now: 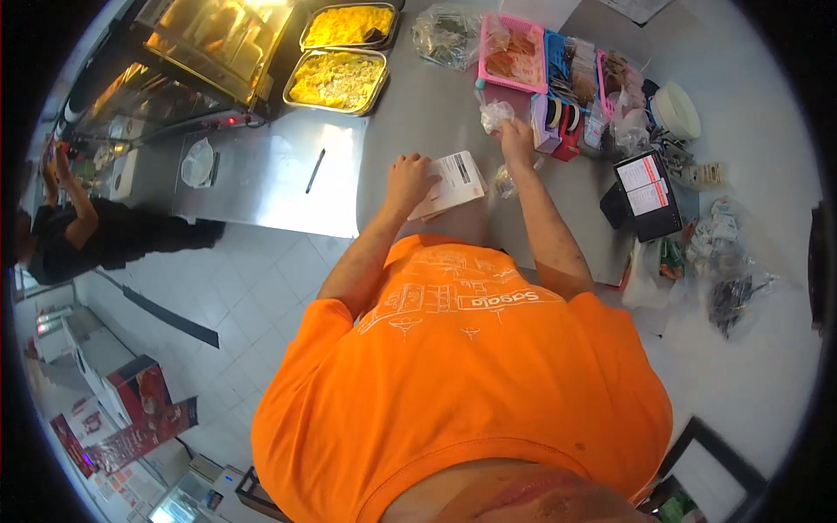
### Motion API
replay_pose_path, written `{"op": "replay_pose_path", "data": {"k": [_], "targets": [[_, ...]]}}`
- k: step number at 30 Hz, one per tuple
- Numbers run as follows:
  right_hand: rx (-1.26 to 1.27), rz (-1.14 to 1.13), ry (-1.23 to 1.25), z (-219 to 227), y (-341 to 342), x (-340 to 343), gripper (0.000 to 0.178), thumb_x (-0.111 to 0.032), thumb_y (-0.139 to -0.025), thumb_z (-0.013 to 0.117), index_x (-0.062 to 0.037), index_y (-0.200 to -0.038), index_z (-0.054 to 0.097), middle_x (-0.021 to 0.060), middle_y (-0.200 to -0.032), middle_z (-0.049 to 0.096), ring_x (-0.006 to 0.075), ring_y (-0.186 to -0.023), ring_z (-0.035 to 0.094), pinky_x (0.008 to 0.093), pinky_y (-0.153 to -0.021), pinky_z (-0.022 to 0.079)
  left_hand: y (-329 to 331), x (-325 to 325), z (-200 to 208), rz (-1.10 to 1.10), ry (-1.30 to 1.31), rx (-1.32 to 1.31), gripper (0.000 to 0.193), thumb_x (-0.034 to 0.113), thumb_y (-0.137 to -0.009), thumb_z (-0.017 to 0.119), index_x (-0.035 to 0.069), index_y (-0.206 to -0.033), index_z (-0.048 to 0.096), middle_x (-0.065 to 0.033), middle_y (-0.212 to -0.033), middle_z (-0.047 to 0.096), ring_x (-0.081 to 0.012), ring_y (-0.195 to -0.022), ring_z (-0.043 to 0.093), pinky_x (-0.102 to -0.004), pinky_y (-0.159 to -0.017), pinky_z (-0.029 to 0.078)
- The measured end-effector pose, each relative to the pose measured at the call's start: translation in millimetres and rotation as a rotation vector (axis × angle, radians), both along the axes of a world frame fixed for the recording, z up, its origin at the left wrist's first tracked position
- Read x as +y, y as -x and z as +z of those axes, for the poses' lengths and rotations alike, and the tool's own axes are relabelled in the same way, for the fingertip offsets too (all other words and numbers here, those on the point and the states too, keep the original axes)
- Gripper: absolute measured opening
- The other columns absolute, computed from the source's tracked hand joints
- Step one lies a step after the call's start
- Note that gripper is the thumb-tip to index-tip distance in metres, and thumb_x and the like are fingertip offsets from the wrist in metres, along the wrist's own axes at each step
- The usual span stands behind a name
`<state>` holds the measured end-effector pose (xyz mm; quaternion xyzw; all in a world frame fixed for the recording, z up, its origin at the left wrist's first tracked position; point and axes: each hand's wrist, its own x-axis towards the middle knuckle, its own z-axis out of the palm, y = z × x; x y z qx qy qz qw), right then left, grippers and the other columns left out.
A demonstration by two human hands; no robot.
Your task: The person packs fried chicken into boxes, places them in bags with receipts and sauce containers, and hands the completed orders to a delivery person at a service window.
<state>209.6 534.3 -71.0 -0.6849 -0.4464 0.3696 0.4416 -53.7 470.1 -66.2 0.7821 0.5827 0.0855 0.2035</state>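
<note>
My left hand [410, 181] is at the near part of the counter, its fingers closed over the left edge of a white printed paper bag [459, 181]. The bag lies flat and tilted, with a brownish edge showing beneath it. My right hand [514, 142] reaches farther forward and grips a small crumpled clear plastic bag [495, 115] with something whitish in it; its contents are too blurred to tell. Another small clear plastic bag [505, 181] lies on the counter between my right forearm and the paper bag.
Two foil trays of yellow food [338, 80] stand at the back left, beside a lit glass display case [218, 44]. A pink basket [514, 54], tape dispensers [558, 126] and a tablet [647, 196] line the right. A pen [316, 171] lies left. Another person [87, 222] stands far left.
</note>
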Motion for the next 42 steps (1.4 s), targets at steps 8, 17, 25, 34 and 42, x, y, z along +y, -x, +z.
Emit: {"op": "replay_pose_path", "data": {"k": [8, 17, 25, 34, 42], "targets": [[-0.419, 0.447, -0.565, -8.1, 54.5, -8.5, 0.022, -0.008, -0.091, 0.056, 0.0051, -0.103, 0.069, 0.02, -0.107, 0.069, 0.0357, -0.096, 0.067, 0.039, -0.086, 0.054, -0.6, -2.9, -5.6, -0.098, -0.106, -0.079, 0.014, 0.015, -0.089, 0.067, 0.007, -0.098, 0.073, -0.0152, -0.119, 0.064, -0.0334, -0.099, 0.064, -0.0438, -0.081, 0.053], [-0.245, 0.882, 0.565, 52.6, 98.6, 4.0, 0.052, -0.008, -0.085, 0.058, -0.0024, -0.136, 0.046, 0.0264, -0.108, 0.067, 0.0432, -0.099, 0.066, 0.0473, -0.086, 0.053, 9.5, -6.7, -15.4, -0.096, -0.145, -0.628, 0.021, 0.003, -0.092, 0.059, 0.001, -0.113, 0.063, -0.0232, -0.122, 0.061, -0.0426, -0.105, 0.064, -0.049, -0.08, 0.054], [-0.431, 0.562, -0.049, 4.5, 104.1, -37.4, 0.044, -0.019, -0.091, 0.056, -0.0077, -0.133, 0.047, 0.0236, -0.088, 0.068, 0.0465, -0.093, 0.065, 0.0512, -0.085, 0.052, 6.0, 1.8, -19.6, -0.272, -0.125, -0.508, 0.021, -0.005, -0.091, 0.057, -0.001, -0.111, 0.052, -0.0245, -0.1, 0.066, -0.0451, -0.093, 0.066, -0.0482, -0.079, 0.053], [-0.659, 0.413, -0.18, 27.3, 85.1, -85.1, 0.051, -0.034, -0.089, 0.066, -0.0147, -0.134, 0.051, 0.0118, -0.115, 0.07, 0.0336, -0.114, 0.062, 0.0501, -0.106, 0.034, 9.4, 17.8, -34.1, -0.299, 0.042, -0.555, 0.015, 0.003, -0.094, 0.057, 0.0, -0.108, 0.05, -0.0255, -0.089, 0.068, -0.045, -0.075, 0.066, -0.0469, -0.066, 0.053], [-0.866, 0.064, -0.058, 20.2, 64.7, -154.3, 0.069, -0.042, -0.084, 0.073, -0.017, -0.143, 0.048, 0.0108, -0.125, 0.064, 0.032, -0.128, 0.052, 0.0523, -0.11, 0.033, -43.7, 102.2, 10.9, -0.782, 0.183, 0.286, 0.042, 0.033, -0.081, 0.078, 0.024, -0.121, 0.073, -0.0128, -0.136, 0.058, -0.0352, -0.119, 0.056, -0.0557, -0.106, 0.04]]}}
